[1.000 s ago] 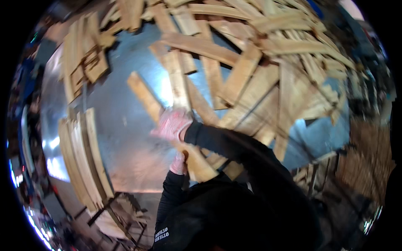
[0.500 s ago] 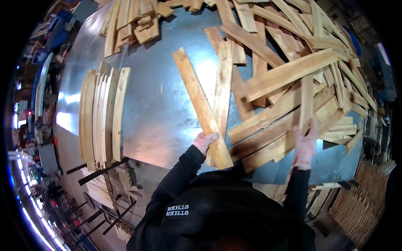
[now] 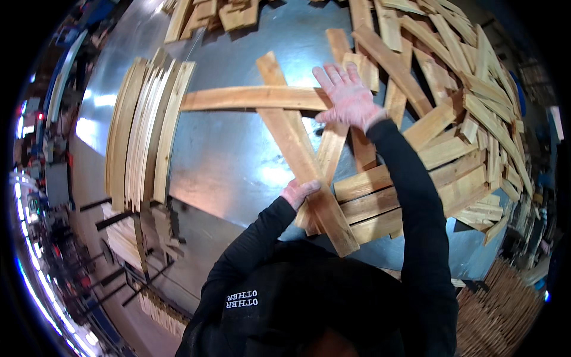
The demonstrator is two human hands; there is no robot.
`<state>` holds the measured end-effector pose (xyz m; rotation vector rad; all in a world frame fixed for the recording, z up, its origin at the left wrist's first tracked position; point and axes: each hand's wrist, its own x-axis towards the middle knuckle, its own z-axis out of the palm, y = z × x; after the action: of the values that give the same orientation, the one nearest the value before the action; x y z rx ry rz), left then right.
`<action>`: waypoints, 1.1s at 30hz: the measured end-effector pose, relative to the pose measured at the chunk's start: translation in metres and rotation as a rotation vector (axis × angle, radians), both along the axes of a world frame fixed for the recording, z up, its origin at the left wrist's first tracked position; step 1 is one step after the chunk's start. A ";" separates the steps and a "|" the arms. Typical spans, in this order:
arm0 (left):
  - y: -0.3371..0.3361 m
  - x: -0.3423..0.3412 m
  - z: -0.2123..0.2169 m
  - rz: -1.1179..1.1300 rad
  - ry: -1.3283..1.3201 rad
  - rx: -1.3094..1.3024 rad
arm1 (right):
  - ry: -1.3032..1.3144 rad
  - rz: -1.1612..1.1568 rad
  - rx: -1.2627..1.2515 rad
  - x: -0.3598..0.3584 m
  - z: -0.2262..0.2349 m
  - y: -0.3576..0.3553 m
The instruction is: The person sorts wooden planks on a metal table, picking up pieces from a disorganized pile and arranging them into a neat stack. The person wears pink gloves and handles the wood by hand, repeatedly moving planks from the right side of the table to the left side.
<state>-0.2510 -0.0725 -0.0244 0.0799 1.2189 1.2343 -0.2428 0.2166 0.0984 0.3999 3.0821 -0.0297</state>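
My left hand (image 3: 300, 193) is closed on the edge of a long wooden board (image 3: 309, 160), its thumb on top. That board slants from upper left to lower right, close to my body. Across its upper part lies another board (image 3: 238, 97), its left end at a row of boards standing close together (image 3: 146, 131). My right hand (image 3: 351, 100) is open at the crosswise board's right end, fingers spread; whether it touches the wood I cannot tell. Beneath the slanting board and my right hand lies a further board (image 3: 333, 147).
A loose heap of boards (image 3: 446, 119) covers the right side of the metal table (image 3: 214, 172). More short pieces (image 3: 238, 15) lie at the far edge. Below the table's left end stands a dark metal rack (image 3: 128, 220) with stacked wood; another wood stack (image 3: 496, 303) is at lower right.
My right hand has moved from the heap at right up and leftward and opened. A board now lies crosswise over the slanting one. My left hand keeps its grip; the view has shifted.
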 end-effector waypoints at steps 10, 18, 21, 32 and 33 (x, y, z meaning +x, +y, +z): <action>-0.007 -0.020 0.021 -0.135 0.231 -0.120 | -0.175 -0.277 -0.959 -0.021 0.010 -0.021; 0.020 -0.054 0.037 0.454 -0.291 0.208 | 0.013 -0.189 -0.614 0.097 0.016 -0.158; 0.007 -0.056 0.021 0.432 -0.191 0.115 | 0.321 0.172 -0.276 0.102 0.020 -0.077; -0.033 -0.116 0.058 0.206 0.406 -0.084 | -0.324 -0.517 -0.064 0.091 0.010 0.133; -0.038 -0.123 0.056 0.191 0.437 -0.067 | -0.188 -0.522 -0.147 0.095 0.001 0.144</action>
<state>-0.3745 -0.1110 0.0321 0.1955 1.6763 1.3846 -0.1479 0.3606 0.0997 1.1087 2.6836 -0.2151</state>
